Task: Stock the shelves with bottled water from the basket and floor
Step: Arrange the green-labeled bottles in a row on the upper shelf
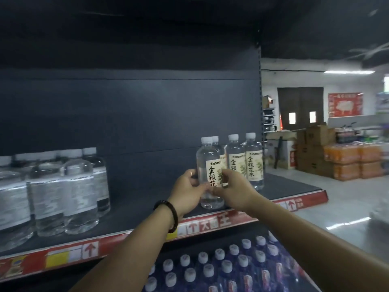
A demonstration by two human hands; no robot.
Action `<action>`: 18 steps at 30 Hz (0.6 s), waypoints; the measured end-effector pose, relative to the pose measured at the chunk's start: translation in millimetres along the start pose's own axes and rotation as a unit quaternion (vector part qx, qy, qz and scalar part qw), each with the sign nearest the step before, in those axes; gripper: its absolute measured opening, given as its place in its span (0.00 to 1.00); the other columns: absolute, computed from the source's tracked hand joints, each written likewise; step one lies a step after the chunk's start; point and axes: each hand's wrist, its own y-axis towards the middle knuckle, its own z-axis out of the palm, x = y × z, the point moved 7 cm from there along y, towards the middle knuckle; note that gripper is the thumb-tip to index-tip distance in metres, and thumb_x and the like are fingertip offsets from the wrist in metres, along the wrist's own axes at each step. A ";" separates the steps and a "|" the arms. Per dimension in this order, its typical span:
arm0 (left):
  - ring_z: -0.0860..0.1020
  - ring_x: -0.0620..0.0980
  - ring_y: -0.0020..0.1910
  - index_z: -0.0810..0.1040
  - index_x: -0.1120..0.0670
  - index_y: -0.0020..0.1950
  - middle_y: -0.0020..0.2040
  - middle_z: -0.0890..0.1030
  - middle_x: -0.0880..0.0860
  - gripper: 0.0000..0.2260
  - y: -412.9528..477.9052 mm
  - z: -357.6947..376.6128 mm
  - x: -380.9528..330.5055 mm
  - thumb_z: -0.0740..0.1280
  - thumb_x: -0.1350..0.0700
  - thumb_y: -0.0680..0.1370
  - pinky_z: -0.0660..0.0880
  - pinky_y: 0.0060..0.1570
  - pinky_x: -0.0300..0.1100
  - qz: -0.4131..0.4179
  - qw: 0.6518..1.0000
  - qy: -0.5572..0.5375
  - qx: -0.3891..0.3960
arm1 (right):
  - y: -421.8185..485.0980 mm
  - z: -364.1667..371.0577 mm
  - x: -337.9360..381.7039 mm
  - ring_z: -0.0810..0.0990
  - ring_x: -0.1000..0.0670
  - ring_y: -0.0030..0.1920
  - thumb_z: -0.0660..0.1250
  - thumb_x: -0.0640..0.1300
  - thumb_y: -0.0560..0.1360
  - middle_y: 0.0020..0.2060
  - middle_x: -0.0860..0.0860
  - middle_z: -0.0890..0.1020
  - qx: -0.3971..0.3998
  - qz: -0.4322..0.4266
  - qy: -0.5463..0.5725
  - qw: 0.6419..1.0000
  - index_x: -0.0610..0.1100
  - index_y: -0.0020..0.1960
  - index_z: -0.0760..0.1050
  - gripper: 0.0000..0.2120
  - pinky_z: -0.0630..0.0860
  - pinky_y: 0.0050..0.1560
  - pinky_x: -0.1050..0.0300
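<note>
A clear water bottle (208,163) with a white cap and a cream label stands at the front of the dark shelf (147,209). My left hand (188,191) grips its left side and my right hand (235,190) grips its right side, fingers over the label. Behind it to the right stand three more bottles of the same kind (246,163), upright and close together. A black bead bracelet is on my left wrist.
A group of clear bottles with grey labels (63,190) fills the shelf's left part. The shelf below holds several blue bottles with white caps (221,268). To the right lie the aisle floor, stacked cartons (315,150) and packs of orange drinks (353,161).
</note>
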 end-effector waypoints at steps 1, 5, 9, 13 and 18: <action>0.87 0.48 0.52 0.78 0.47 0.65 0.52 0.88 0.47 0.12 4.3 13.9 -3.1 0.72 0.56 0.83 0.84 0.58 0.56 0.006 1.000 0.007 0.004 | -1.1 -11.9 -6.8 0.86 0.51 0.47 0.79 0.47 0.75 0.46 0.52 0.87 -0.011 -0.002 -0.014 1.000 0.48 0.53 0.80 0.11 0.84 0.54 0.45; 0.86 0.46 0.51 0.75 0.47 0.60 0.52 0.86 0.44 0.10 14.8 59.3 -10.3 0.72 0.56 0.82 0.85 0.56 0.54 0.021 1.000 0.012 -0.014 | -7.3 -55.2 -33.7 0.84 0.53 0.43 0.81 0.49 0.72 0.43 0.54 0.86 -0.050 0.008 -0.055 0.997 0.50 0.49 0.78 0.13 0.81 0.46 0.51; 0.85 0.50 0.53 0.75 0.45 0.61 0.55 0.85 0.48 0.13 24.9 100.0 -11.7 0.74 0.55 0.80 0.85 0.55 0.56 0.021 1.000 -0.006 -0.011 | -12.3 -86.5 -58.0 0.86 0.54 0.45 0.85 0.49 0.65 0.46 0.56 0.86 -0.080 0.045 -0.085 0.992 0.52 0.56 0.77 0.24 0.85 0.48 0.50; 0.82 0.45 0.56 0.73 0.45 0.65 0.54 0.80 0.40 0.14 29.1 134.2 -19.1 0.71 0.55 0.83 0.83 0.60 0.51 0.030 1.000 -0.010 0.004 | -12.3 -109.7 -78.8 0.85 0.53 0.47 0.86 0.48 0.63 0.48 0.55 0.86 -0.117 0.073 -0.090 0.986 0.50 0.60 0.76 0.30 0.85 0.52 0.46; 0.84 0.48 0.54 0.73 0.49 0.73 0.61 0.83 0.48 0.17 34.0 154.0 -29.1 0.69 0.55 0.84 0.81 0.47 0.43 0.033 0.999 0.036 -0.007 | -3.7 -120.5 -88.8 0.85 0.55 0.45 0.86 0.47 0.64 0.47 0.55 0.85 -0.131 0.082 -0.096 0.983 0.49 0.60 0.78 0.28 0.86 0.50 0.49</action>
